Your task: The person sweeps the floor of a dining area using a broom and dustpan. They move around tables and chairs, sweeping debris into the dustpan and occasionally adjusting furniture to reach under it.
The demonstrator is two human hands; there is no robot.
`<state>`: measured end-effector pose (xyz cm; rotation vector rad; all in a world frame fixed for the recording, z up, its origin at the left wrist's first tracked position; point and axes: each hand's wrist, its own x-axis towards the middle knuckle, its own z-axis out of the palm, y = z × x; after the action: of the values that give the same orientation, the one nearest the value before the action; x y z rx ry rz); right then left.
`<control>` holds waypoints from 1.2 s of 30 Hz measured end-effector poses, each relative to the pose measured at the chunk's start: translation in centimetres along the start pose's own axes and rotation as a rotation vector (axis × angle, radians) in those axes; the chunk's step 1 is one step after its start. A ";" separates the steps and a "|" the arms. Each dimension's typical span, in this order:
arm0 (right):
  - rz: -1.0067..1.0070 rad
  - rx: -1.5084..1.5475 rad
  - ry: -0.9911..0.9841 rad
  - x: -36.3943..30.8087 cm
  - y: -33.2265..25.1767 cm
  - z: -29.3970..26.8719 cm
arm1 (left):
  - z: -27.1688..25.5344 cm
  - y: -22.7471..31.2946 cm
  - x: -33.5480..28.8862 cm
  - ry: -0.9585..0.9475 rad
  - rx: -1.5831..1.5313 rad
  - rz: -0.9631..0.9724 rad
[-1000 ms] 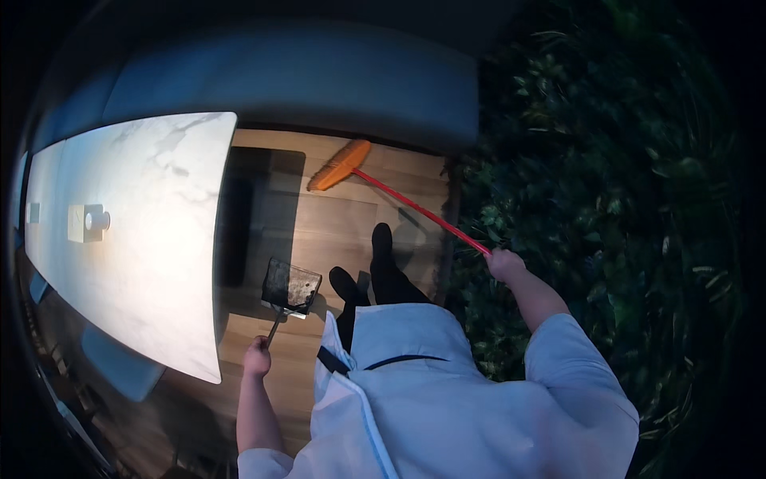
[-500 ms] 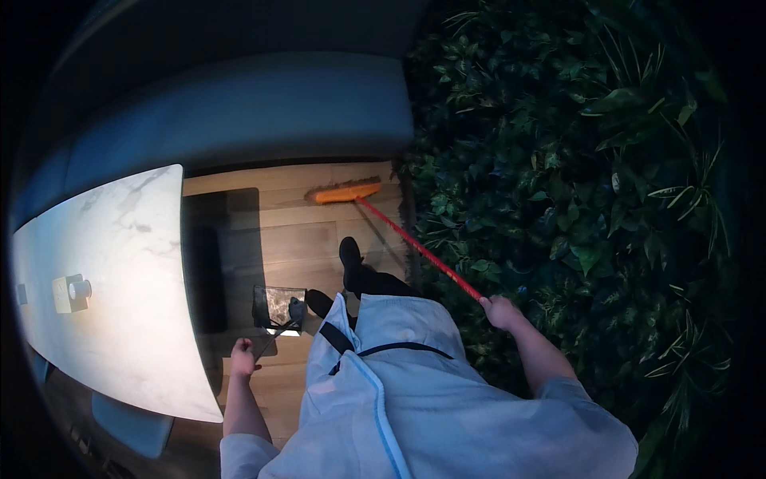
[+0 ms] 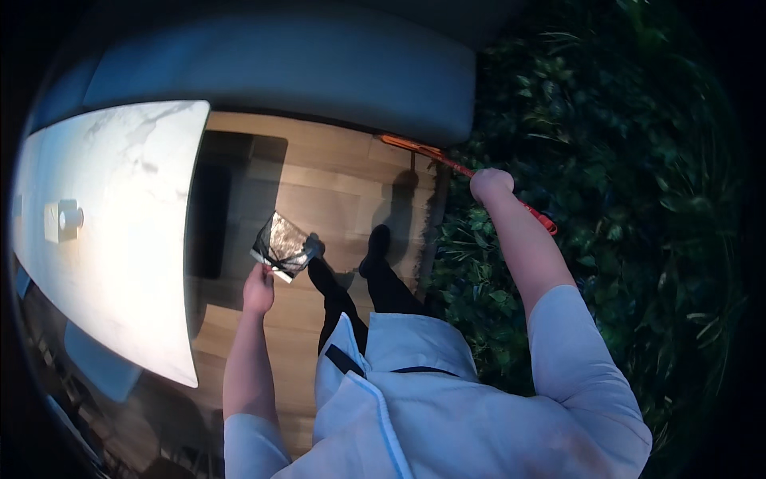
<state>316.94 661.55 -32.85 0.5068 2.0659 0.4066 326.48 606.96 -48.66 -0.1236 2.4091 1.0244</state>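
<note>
My right hand [image 3: 492, 184] is closed round the red handle of a broom [image 3: 411, 144]. Its orange head lies by the base of the bench, close to the plants, and the handle's red end sticks out past my forearm. My left hand [image 3: 258, 292] grips a long-handled dustpan [image 3: 287, 238] whose handle is mostly hidden by the hand and seen end-on. The pan has a shiny, light-catching inside and a white edge. It is over the floor beside my left shoe; whether it touches the floor I cannot tell.
A white marbled table [image 3: 144, 279] stands at left, bearing a small boxy holder [image 3: 62, 221]. A blue-grey padded bench [image 3: 287, 72] runs along the back. Dense green plants [image 3: 590, 215] fill the right side. A blue chair seat [image 3: 100, 361] shows at lower left, above the wooden floor [image 3: 319, 176].
My right hand has moved forward and slid down the broom handle, with the broom head now against the bench base. The left hand has carried the dustpan forward and turned it.
</note>
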 end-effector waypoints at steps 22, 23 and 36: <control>-0.313 0.199 -0.009 -21.0 -4.8 2.0 | -4.8 -1.6 -3.7 -0.029 0.120 -0.118; -0.315 0.164 0.054 -20.1 -4.1 0.9 | -5.3 -1.6 -4.9 -0.010 0.142 -0.156; -0.420 -0.422 0.401 -11.8 -25.7 -3.7 | -5.4 -13.4 -11.0 0.182 0.136 -0.408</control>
<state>314.40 633.19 -34.67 -0.2826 2.3026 0.7079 337.38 592.47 -48.78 -0.6550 2.4601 0.6842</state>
